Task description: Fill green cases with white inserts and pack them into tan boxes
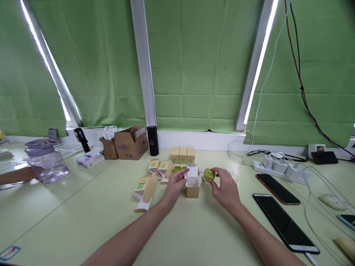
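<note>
A small brown cardboard box (192,191) stands upright with its white inner flaps spread at the top. My left hand (175,185) is at its left side, thumb and forefinger on the flaps. In my right hand (226,187), just right of the box, a small green round container (209,174) is pinched between thumb and fingers. More green pieces (177,169) lie behind my left fingers, partly hidden. Clear plastic pieces (231,173) rest beyond my right hand.
Three closed boxes (183,155) stand in a row behind. Several opened boxes (145,187) lie left. A large carton (131,144), a black cylinder (152,140) and a lilac jug (46,161) are farther left. Phones (285,221), a power strip (280,170) and cables fill the right.
</note>
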Demonstrator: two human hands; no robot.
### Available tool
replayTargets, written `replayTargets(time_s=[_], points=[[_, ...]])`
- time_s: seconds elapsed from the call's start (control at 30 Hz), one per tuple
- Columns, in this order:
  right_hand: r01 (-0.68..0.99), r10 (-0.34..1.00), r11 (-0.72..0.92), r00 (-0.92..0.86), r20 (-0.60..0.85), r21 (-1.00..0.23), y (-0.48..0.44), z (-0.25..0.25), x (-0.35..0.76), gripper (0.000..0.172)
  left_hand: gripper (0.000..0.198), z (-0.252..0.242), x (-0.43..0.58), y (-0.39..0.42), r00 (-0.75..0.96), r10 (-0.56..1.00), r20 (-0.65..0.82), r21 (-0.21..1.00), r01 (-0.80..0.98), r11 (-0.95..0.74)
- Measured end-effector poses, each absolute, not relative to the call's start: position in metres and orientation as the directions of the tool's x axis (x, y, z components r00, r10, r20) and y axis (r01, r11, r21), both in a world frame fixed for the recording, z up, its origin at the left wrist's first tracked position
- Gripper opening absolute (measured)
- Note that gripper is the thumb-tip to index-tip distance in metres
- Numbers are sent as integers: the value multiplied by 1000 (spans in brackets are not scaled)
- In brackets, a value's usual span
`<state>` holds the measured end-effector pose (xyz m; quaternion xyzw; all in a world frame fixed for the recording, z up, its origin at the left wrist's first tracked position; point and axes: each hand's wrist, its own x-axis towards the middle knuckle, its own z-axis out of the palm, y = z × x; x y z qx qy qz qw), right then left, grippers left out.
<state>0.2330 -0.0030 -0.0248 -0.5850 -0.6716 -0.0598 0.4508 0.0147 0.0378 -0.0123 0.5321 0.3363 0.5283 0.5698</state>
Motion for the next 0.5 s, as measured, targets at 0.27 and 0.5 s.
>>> replayTargets(time_s=[0.27, 0.5], points=[[535, 625, 599, 154, 766, -596, -17, -14, 218, 34, 56, -9, 20, 26, 323, 930, 176, 965, -245, -98], [512, 731, 593, -17, 683, -621, -26, -16, 205, 36, 55, -10, 22, 24, 376, 900, 221, 955, -271, -122]])
